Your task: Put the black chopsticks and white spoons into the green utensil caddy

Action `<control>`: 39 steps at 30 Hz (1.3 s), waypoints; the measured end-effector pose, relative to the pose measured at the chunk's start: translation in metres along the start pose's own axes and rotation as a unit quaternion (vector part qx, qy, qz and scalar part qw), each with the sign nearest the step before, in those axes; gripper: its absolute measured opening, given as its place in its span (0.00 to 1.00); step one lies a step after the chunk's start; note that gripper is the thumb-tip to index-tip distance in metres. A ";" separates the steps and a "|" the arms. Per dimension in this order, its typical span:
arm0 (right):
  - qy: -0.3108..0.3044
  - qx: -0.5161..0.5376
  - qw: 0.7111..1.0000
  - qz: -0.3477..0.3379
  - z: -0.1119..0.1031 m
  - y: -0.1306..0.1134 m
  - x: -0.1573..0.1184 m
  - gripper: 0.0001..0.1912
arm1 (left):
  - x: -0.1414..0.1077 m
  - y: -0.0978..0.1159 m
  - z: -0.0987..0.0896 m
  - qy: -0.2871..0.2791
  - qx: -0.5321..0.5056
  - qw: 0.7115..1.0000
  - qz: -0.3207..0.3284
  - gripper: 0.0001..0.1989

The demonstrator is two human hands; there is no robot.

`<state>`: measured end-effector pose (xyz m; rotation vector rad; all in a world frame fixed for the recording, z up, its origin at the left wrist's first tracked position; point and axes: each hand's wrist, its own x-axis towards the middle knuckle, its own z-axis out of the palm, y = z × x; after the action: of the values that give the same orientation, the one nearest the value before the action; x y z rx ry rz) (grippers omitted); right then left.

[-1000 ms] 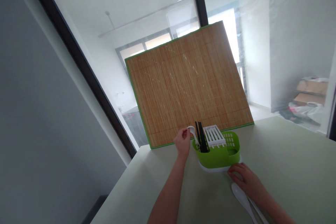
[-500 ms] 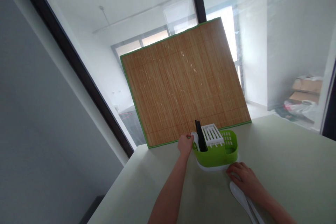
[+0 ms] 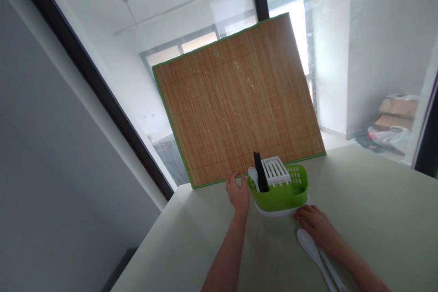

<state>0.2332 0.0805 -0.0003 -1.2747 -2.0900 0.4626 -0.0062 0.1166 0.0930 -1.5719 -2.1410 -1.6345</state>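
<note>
A green basket (image 3: 278, 200) on a white base stands on the pale table. In its left part are a white spoon (image 3: 253, 176) and a black utensil (image 3: 261, 175); a white slotted rack (image 3: 274, 171) sits beside them. My left hand (image 3: 237, 192) is just left of the basket, its fingers apart and holding nothing. By the front right corner of the base rests my right hand (image 3: 315, 222), fingers bent; whether it touches the base is hard to tell. Below that hand lies a large white spoon (image 3: 310, 245) with another long white handle (image 3: 331, 269) alongside.
A bamboo mat (image 3: 236, 109) with green edging leans upright against the glass behind the basket. The table (image 3: 369, 200) extends to the right, and a dark window frame (image 3: 99, 96) slants on the left. Cardboard boxes (image 3: 398, 106) are beyond the glass.
My left hand has let go of the white spoon in the basket and opened, shifting slightly left. My right hand stays by the base. The view has tilted a little.
</note>
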 end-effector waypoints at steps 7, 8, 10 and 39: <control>0.032 0.035 0.999 0.025 -0.002 0.001 0.001 0.17 | -0.107 -0.005 -0.004 -0.096 -0.148 0.983 -0.058 0.19; 0.036 0.039 0.998 0.030 -0.002 0.002 0.001 0.17 | -0.114 -0.004 -0.006 -0.089 -0.148 0.983 -0.066 0.19; 0.043 0.047 0.997 0.039 0.000 0.003 0.001 0.17 | -0.124 -0.002 -0.008 -0.113 -0.140 0.981 -0.066 0.16; 0.002 0.105 0.990 0.091 0.007 0.006 0.001 0.21 | -0.093 0.009 -0.037 -0.203 -0.017 0.979 0.008 0.13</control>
<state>0.2319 0.0841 -0.0088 -1.3440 -1.8716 0.7397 0.0269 0.0259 0.0654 -2.0832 -2.2727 -1.4521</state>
